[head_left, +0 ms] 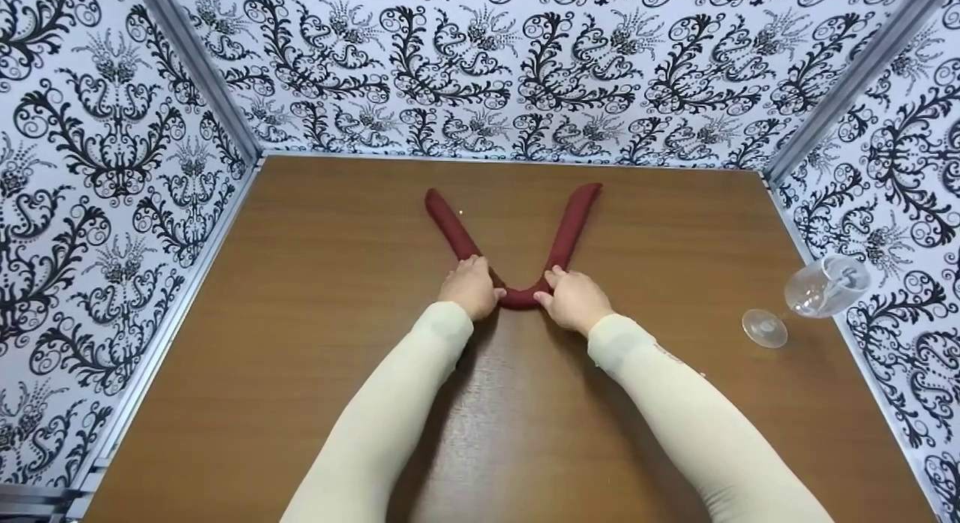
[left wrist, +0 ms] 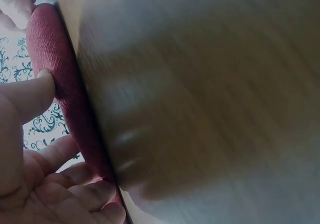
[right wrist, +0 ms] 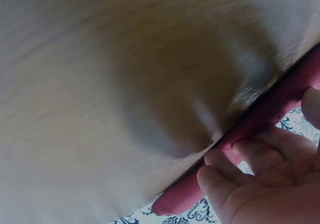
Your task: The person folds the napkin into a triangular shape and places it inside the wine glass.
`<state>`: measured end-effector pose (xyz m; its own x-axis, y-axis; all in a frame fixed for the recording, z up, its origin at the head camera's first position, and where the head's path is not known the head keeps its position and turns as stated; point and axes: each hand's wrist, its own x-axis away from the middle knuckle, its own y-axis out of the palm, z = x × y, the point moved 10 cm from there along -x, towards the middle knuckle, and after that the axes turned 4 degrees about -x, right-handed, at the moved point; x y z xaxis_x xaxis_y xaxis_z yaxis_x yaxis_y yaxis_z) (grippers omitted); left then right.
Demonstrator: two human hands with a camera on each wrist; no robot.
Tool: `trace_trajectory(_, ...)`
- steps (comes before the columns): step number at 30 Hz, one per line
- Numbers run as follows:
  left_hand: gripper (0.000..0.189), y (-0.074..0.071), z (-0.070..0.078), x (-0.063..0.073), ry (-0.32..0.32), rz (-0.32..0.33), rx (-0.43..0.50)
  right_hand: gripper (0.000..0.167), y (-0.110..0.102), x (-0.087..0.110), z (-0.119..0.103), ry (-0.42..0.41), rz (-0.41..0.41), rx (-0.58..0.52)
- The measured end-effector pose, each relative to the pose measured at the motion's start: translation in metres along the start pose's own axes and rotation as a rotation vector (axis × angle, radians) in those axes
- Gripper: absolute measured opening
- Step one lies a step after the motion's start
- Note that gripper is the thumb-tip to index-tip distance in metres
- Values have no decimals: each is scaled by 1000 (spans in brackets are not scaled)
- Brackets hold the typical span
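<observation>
A dark red cloth napkin (head_left: 571,226), rolled into a long tube, lies bent in a V with a rounded bottom, its two ends pointing to the far side. My left hand (head_left: 471,287) holds the left arm of the roll just above the bend. On the opposite arm, my right hand (head_left: 577,301) grips at about the same height. In the left wrist view the thumb (left wrist: 37,95) presses the red roll (left wrist: 62,74) and the fingers curl against it farther along. The right wrist view shows fingertips (right wrist: 215,159) on the red cloth (right wrist: 182,196).
A clear stemmed wine glass (head_left: 825,287) stands on the wooden table (head_left: 315,283) near its right edge. A tiny pale speck (head_left: 460,212) lies between the arms of the roll. Walls with a black scroll pattern (head_left: 465,65) enclose the back and both sides.
</observation>
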<state>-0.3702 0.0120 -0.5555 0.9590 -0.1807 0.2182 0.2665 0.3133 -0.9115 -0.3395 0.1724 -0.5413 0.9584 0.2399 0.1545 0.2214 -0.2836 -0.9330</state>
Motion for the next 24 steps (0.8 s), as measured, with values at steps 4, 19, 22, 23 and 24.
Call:
trace_trajectory(4, 70, -1, 0, 0, 13, -6, 0, 59, 2, -2, -1, -18, -29, -10)
trace_trajectory(19, 71, 7, -3, -7, 83, -60, 18, 51, 9, -6, -3, -68, -47, -33)
trace_trajectory(22, 73, 8, -1, -7, 95, -63, 17, 51, 9, -7, -2, -59, -33, -35)
trace_trajectory(23, 73, 9, -1, -7, 97, -63, 14, 51, 9, -7, -1, -50, -30, -41)
trace_trajectory(24, 74, 9, -1, -6, 99, -64, 13, 50, 9, -7, -1, -46, -25, -49)
